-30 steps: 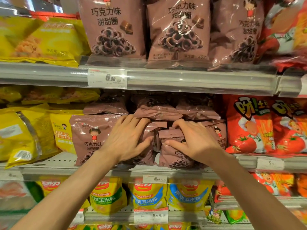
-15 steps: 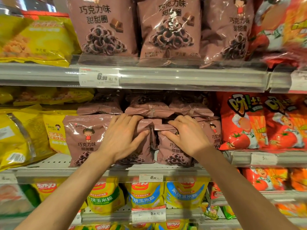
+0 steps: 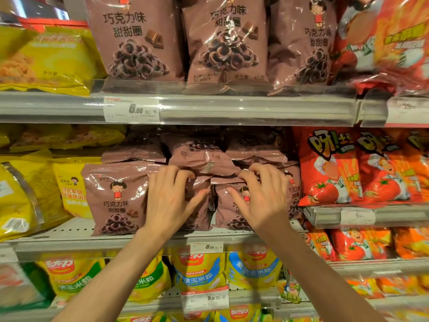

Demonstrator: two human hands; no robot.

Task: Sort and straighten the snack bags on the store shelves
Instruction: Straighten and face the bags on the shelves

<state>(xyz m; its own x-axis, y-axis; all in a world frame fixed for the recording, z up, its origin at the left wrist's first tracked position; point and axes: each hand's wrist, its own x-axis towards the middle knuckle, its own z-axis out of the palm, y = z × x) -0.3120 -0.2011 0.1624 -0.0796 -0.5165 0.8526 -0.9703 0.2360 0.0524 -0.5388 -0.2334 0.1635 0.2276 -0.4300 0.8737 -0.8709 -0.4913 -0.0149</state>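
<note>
store shelf (image 3: 69, 238), both hands (fingers curled) gripping brown bags (image 3: 116, 196)

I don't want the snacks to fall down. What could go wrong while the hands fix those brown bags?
The flat brown bags lie piled on top of the standing brown bags. As the left hand and right hand tug at the tops, that pile might slide forward off the shelf. Squeezing could also crush the crunchy rings inside. The red tomato bags stand close beside and might get knocked over.
</note>
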